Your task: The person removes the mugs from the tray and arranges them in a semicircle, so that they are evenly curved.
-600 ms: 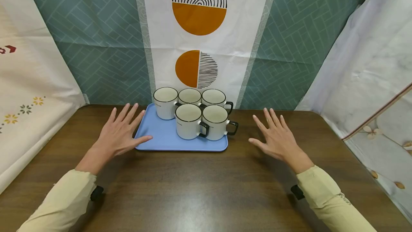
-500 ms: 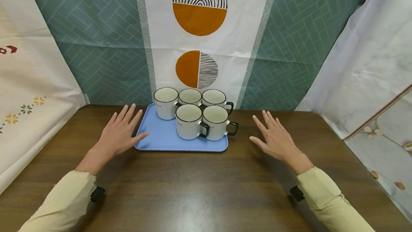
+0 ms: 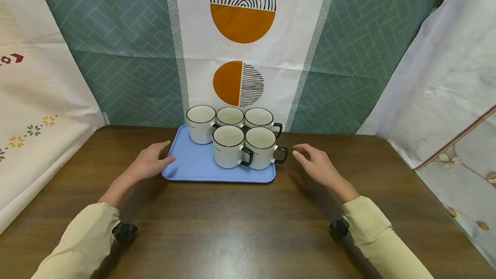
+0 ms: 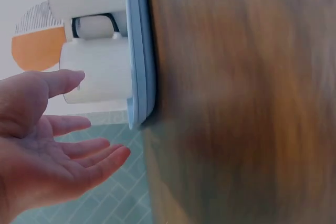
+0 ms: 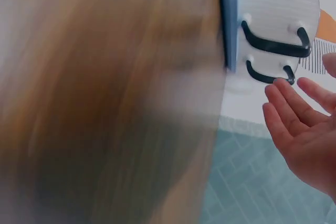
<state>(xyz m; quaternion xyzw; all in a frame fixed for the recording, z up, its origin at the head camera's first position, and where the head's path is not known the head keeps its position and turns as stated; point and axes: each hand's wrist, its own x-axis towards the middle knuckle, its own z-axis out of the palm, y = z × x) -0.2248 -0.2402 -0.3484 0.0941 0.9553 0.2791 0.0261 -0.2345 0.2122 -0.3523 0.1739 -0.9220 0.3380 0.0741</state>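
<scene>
Several white mugs with dark rims and black handles stand upright on a blue tray [image 3: 190, 165]; the front right mug [image 3: 260, 152] has its handle pointing right. My left hand [image 3: 149, 162] is at the tray's left edge, fingers relaxed and thumb over the rim; whether it touches cannot be told. In the left wrist view the left hand [image 4: 63, 150] holds nothing. To the right of the front right mug's handle hovers my right hand [image 3: 317, 167], its fingers loosely bent. The right wrist view shows the right hand [image 5: 307, 135] empty, beside the black handles.
A brown wooden table [image 3: 232, 227] lies beneath the tray. Behind it hang a green patterned cloth [image 3: 128, 76] and a white panel with orange and striped circles. Pale cloths hang at the left and right sides.
Both hands have turned from palm-down with spread fingers to a more sideways pose with bent fingers. The right hand has moved left, nearer the mugs. Tray and mugs have not moved.
</scene>
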